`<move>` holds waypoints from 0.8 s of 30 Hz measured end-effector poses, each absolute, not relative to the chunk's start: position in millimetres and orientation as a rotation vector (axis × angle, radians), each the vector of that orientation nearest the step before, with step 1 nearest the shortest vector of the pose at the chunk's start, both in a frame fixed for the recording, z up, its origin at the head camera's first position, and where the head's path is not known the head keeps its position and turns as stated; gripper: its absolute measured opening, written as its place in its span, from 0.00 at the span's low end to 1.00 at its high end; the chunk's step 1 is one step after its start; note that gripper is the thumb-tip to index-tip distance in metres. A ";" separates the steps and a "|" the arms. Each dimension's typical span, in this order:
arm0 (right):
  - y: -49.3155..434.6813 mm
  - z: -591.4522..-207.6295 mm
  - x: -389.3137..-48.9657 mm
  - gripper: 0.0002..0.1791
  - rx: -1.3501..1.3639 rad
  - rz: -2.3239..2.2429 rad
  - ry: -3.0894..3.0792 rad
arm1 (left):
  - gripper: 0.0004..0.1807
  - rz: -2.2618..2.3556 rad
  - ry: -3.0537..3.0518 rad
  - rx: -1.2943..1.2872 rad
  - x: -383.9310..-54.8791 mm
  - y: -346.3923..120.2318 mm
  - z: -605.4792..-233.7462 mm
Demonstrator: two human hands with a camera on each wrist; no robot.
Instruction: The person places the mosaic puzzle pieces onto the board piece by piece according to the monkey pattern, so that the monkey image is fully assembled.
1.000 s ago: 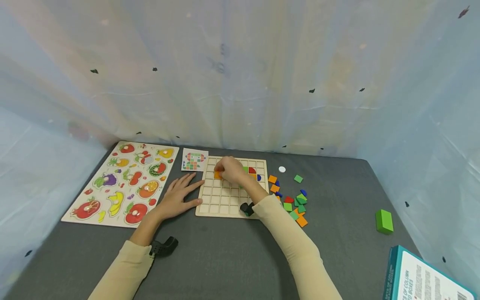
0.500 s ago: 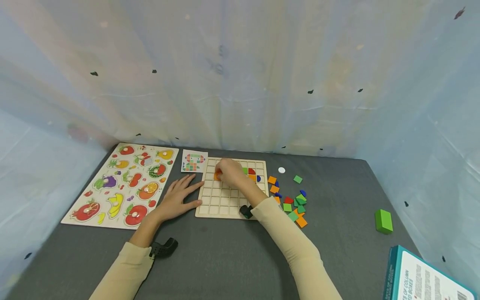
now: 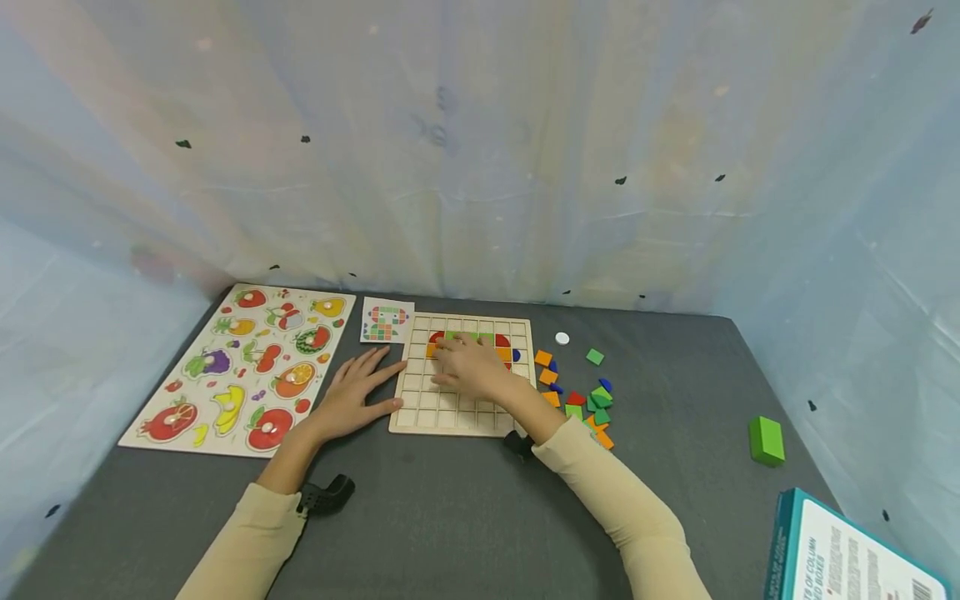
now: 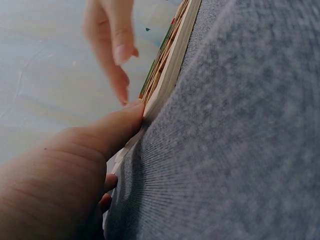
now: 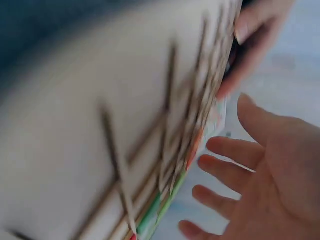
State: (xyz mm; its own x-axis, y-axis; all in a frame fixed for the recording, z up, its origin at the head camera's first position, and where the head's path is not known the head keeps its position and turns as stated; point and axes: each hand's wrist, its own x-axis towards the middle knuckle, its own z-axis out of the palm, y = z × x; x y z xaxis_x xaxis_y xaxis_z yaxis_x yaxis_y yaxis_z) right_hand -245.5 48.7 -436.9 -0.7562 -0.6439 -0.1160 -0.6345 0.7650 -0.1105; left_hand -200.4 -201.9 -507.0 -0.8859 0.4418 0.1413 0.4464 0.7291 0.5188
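A wooden grid board (image 3: 427, 408) lies on the grey table. My left hand (image 3: 352, 396) is spread flat beside it, and in the left wrist view the left thumb (image 4: 122, 122) touches the board's edge. Over the upper middle of the grid is my right hand (image 3: 476, 371), fingers loosely extended and holding nothing. Around the right hand show a red piece (image 3: 436, 337), an orange tile (image 3: 431, 352), green tiles (image 3: 486, 338) and another red piece (image 3: 502, 341) set in the grid. A blue half-round (image 3: 516, 355) sits farther right. The right hand covers some of the cells.
Loose coloured pieces (image 3: 574, 412) are scattered right of the board, with a white disc (image 3: 562, 338) behind them. A printed pattern card (image 3: 387, 320) and a fruit puzzle board (image 3: 255, 392) lie left. A green block (image 3: 767, 442) and a teal box (image 3: 855, 550) stand far right.
My right hand has let go of the orange tile at the grid's left side and drawn back to the right, its fingers straightening. The left hand stays in place.
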 end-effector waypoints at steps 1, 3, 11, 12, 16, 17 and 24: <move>49.2 -437.6 -241.4 0.29 -1.025 -0.095 2.778 | 0.39 -0.873 -2.912 -0.746 -200.3 -202.1 -506.6; 50.1 -439.0 -235.0 0.31 -1.028 -0.100 2.742 | 0.39 -0.876 -2.902 -0.746 -200.1 -202.2 -506.4; 98.7 -430.1 -228.5 0.26 -0.986 -0.436 2.776 | 0.38 -0.877 -2.885 -0.763 -201.3 -199.0 -507.5; 110.7 -428.5 -229.1 0.23 -0.964 -0.476 2.795 | 0.38 -0.875 -2.882 -0.761 -201.9 -198.9 -507.5; 161.2 -427.3 -230.8 0.08 -0.780 -0.577 2.865 | 0.39 -0.871 -2.891 -0.764 -203.0 -199.2 -507.7; 172.8 -428.5 -230.6 0.06 -0.726 -0.588 2.872 | 0.39 -0.868 -2.898 -0.765 -202.8 -199.4 -507.6; 217.5 -437.9 -228.2 0.03 -0.579 -0.675 2.880 | 0.39 -0.857 -2.923 -0.759 -200.6 -202.6 -508.3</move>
